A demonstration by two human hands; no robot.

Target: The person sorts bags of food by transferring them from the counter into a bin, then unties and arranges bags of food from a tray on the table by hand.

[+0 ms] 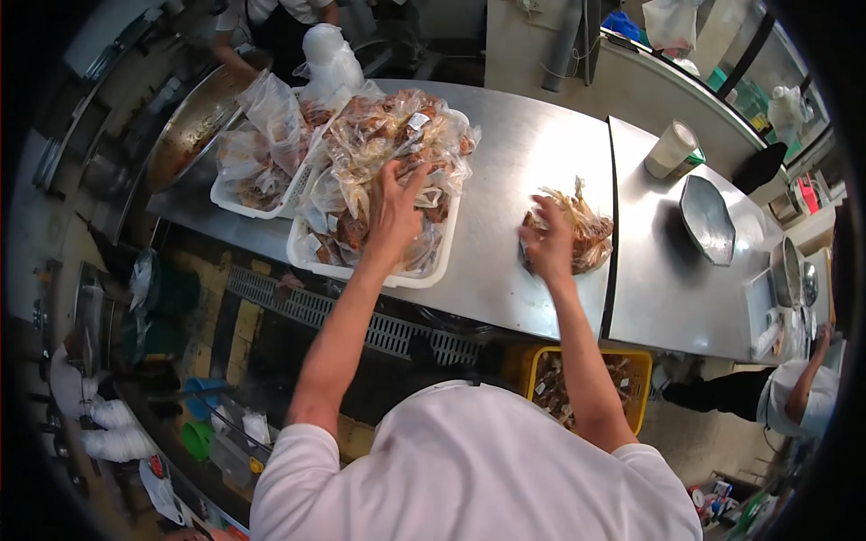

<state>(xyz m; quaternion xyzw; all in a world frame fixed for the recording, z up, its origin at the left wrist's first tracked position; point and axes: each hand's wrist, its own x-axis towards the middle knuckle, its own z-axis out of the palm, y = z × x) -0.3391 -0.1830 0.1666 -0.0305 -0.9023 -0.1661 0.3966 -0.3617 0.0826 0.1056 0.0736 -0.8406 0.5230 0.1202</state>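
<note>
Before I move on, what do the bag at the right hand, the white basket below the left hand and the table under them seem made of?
Bag: thin, clear plastic film, judging by its wrinkles and shine.
White basket: probably moulded plastic, from its smooth, rounded rim.
Table: metal, likely stainless steel, given its grey sheen.

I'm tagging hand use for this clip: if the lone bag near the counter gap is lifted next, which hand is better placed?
The right, I'd judge: the right hand is at the lone bag, though blur hides its grip. The left hand is over the bags in the white basket.
</note>
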